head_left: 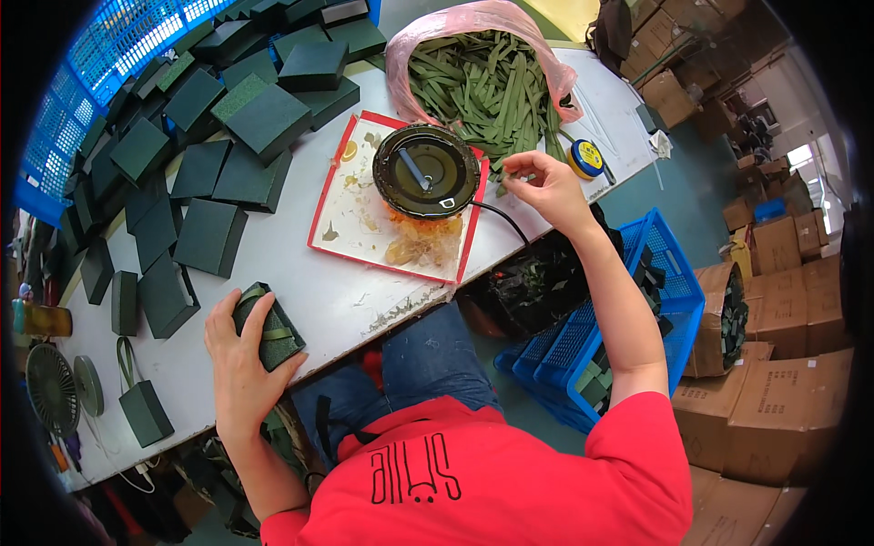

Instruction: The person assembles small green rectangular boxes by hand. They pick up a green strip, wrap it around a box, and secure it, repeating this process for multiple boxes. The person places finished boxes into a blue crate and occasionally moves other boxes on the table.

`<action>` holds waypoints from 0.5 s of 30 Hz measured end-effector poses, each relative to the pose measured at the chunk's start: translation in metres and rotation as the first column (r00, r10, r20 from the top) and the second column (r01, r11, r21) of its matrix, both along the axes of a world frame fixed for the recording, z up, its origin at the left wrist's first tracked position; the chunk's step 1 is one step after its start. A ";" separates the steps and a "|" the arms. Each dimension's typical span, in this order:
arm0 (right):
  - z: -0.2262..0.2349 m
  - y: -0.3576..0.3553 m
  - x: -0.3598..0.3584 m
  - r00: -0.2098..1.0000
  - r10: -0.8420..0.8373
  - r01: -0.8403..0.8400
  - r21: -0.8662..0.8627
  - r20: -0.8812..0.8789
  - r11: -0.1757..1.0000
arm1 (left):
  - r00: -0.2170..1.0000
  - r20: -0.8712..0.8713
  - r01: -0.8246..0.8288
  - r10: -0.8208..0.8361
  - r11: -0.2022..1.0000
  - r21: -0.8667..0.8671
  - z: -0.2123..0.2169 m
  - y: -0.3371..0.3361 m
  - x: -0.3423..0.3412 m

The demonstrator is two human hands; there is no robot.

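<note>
My left hand [243,359] is wrapped round a dark green block [273,329] at the table's near edge; a lighter green strap lies across the block. To the right, my right hand [549,187] is raised with thumb and fingers pinched together beside the pile of green fabric strips [487,86]. What the pinch holds, if anything, is too small to make out. The strips fill a pink plastic bag [401,68]. Between my hands, a round black pot [387,187] contains amber liquid with a stick [414,169] in it.
Under the pot is a red-edged white board [341,214] with hardened drips. Many dark green blocks [209,237] pile up at left, one strapped block [146,413] nearer me. A round blue-yellow tin [585,158], a small fan [52,389], blue crates [669,273] and cartons [769,419] surround me.
</note>
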State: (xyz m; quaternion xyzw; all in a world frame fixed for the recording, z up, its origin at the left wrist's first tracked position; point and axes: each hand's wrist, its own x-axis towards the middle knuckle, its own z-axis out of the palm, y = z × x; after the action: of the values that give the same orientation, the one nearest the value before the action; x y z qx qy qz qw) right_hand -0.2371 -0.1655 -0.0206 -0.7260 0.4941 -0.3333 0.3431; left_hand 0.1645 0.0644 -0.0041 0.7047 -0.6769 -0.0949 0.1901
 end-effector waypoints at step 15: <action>0.020 0.021 -0.003 0.964 0.065 -0.032 -0.129 0.256 0.991 | 1.000 -0.003 -0.003 0.003 1.000 -0.007 0.000 0.000 0.000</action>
State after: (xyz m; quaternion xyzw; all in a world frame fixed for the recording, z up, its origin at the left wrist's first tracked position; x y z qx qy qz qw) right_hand -0.2398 -0.1449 -0.0005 -0.7077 0.4054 -0.4471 0.3672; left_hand 0.1640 0.0646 -0.0045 0.7049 -0.6760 -0.0934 0.1935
